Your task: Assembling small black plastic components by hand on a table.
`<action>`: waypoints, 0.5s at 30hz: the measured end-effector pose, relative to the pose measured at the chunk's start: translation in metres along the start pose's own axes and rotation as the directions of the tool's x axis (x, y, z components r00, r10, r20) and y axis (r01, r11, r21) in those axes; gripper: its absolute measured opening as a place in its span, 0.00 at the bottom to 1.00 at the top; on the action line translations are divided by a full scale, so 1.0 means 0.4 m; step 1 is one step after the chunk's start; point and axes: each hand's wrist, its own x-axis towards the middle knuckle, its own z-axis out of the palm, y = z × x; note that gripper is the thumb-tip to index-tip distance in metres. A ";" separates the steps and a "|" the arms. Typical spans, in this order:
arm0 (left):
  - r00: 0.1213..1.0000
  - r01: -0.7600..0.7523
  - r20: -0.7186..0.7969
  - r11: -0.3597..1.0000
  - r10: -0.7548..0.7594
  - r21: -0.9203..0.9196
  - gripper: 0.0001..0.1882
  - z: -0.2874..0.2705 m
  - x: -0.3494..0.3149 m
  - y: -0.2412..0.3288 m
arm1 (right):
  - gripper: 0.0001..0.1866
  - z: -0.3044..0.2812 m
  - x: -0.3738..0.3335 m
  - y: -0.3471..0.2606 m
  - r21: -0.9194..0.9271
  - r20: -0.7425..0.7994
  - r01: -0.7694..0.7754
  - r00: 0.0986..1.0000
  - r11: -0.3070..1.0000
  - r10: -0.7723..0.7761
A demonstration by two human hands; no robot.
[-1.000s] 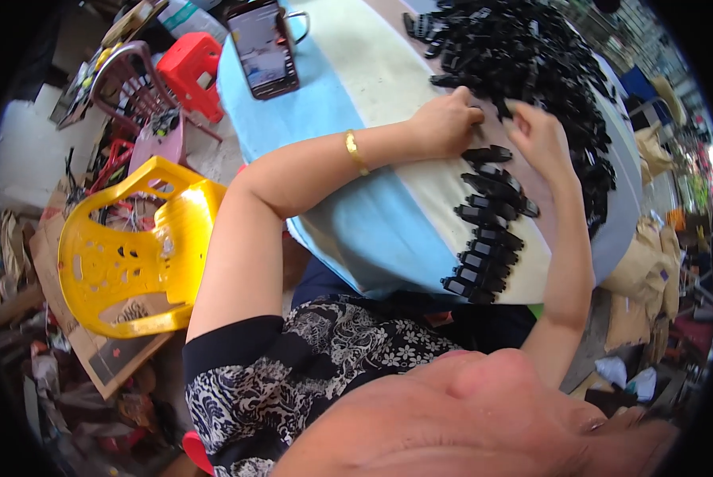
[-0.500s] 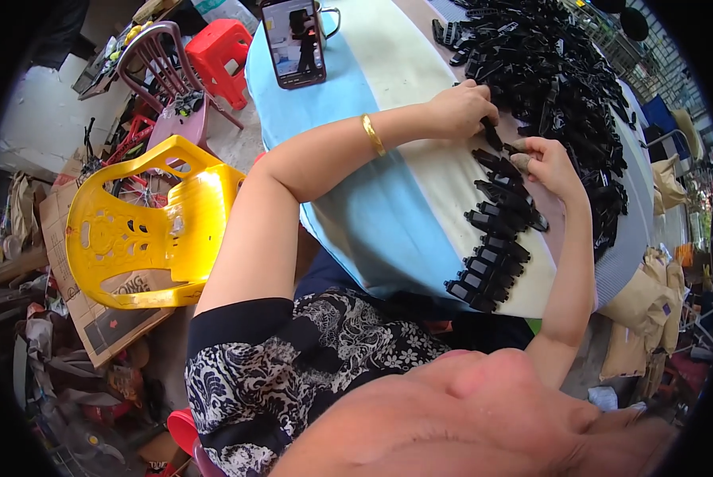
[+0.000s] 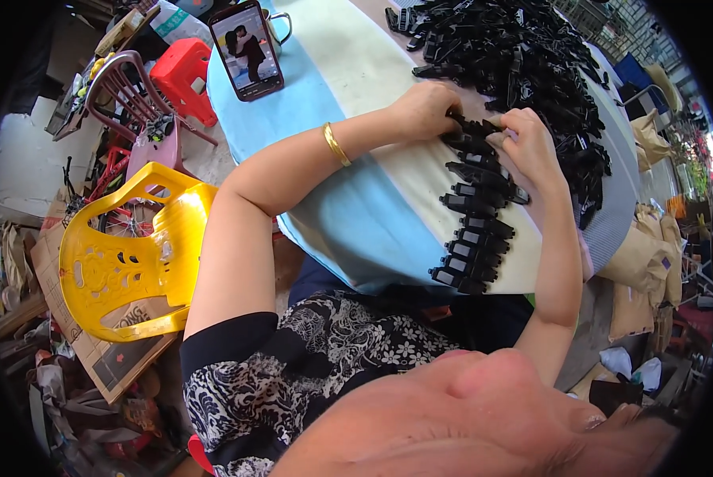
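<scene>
A row of black plastic parts (image 3: 474, 225), set side by side, runs from the table's near edge up toward my hands. At its far end my left hand (image 3: 429, 110), with a gold bangle on the wrist, has its fingers curled around a black plastic part. Across from it my right hand (image 3: 529, 149) pinches at the same far end, thumb and fingertips pressed together. Something dark shows at those fingertips, but what they grip is mostly hidden. Beyond both hands spreads a large heap of similar black parts (image 3: 515, 60).
A phone (image 3: 246, 52) leans upright by a metal mug (image 3: 280, 29) on the striped tablecloth (image 3: 324, 199). To the left stand a yellow plastic chair (image 3: 137, 250), a red stool (image 3: 184, 77) and a purple chair (image 3: 156, 147). Brown paper sacks (image 3: 639, 258) sit at the right.
Both hands have come closer together at the row's far end. The part that hung tilted from my left hand is now down against the row. The whole view has shifted slightly.
</scene>
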 end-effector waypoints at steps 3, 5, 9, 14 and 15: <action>1.000 -0.004 0.023 1.000 0.004 -0.012 0.11 -0.002 -0.001 -0.008 | 0.08 0.001 -0.003 -0.004 -0.008 -0.036 0.059 0.998 0.998 -0.059; 1.000 0.010 0.018 0.999 -0.009 -0.036 0.11 0.002 0.006 -0.001 | 0.08 0.003 -0.001 -0.008 0.010 -0.036 0.044 0.998 0.999 -0.044; 0.998 0.034 0.056 0.985 -0.025 -0.167 0.11 0.019 0.010 -0.003 | 0.10 0.035 0.008 -0.021 0.175 -0.055 0.027 0.998 0.984 -0.018; 0.998 -0.034 0.056 0.991 0.041 -0.128 0.11 0.008 0.010 -0.005 | 0.09 0.023 0.012 -0.017 0.301 0.071 -0.094 0.995 0.949 0.076; 0.997 -0.040 0.056 0.991 0.047 -0.126 0.11 0.007 0.012 -0.001 | 0.08 0.018 0.012 -0.017 0.410 0.203 -0.254 0.962 0.876 0.184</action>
